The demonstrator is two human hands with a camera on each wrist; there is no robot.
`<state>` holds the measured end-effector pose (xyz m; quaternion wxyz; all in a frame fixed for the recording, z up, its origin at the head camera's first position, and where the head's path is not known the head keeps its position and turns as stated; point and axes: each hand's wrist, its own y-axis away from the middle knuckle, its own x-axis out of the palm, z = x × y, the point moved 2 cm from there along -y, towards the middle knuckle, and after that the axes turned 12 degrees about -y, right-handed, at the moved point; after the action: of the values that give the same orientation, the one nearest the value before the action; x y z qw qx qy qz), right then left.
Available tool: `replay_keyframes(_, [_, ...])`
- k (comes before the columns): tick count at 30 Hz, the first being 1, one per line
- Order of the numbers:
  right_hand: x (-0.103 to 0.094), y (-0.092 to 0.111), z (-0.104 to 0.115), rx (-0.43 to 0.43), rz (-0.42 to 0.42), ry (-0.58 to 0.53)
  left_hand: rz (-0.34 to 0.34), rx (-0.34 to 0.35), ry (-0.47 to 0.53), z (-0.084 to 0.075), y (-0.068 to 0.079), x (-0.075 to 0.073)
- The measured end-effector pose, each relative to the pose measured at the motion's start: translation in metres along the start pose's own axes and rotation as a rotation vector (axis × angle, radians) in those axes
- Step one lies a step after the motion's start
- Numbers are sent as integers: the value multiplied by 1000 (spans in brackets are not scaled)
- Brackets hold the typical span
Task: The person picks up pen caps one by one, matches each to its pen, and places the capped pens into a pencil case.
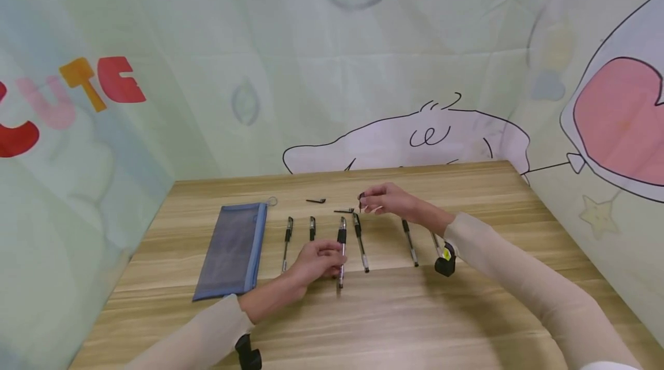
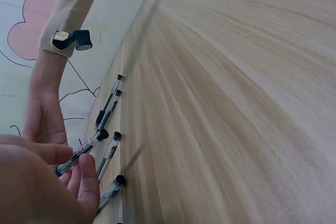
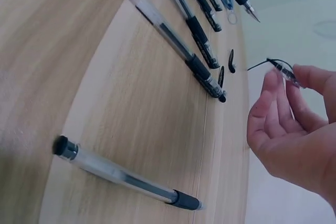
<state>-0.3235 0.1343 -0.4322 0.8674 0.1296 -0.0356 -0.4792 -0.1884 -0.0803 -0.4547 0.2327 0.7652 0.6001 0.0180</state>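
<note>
My left hand [image 1: 319, 260] pinches a clear-barrelled gel pen [image 1: 342, 237] between thumb and fingers, above the table. The pen's black grip and bare metal point [image 3: 252, 11] face away from me in the right wrist view. To the right and farther off, my right hand [image 1: 389, 200] pinches a small clear and black pen cap [image 3: 286, 72] at its fingertips, apart from the pen. Two loose black pen clips or caps [image 1: 315, 201] lie on the table near the back, one just left of the right hand.
Several more gel pens [image 1: 410, 243] lie in a spread row on the wooden table [image 1: 394, 324], both sides of the held pen. A blue mesh zip pouch [image 1: 230, 249] lies at the left. A printed curtain [image 1: 207, 99] hangs behind the table.
</note>
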Motion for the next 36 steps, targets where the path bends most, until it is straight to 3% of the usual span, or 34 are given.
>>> replay_keyframes(16, [8, 12, 3, 38, -64, -124, 47, 44, -7, -4, -2, 15])
replay_keyframes(36, [14, 16, -6, 43, -28, -61, 16, 28, 7, -6, -7, 19])
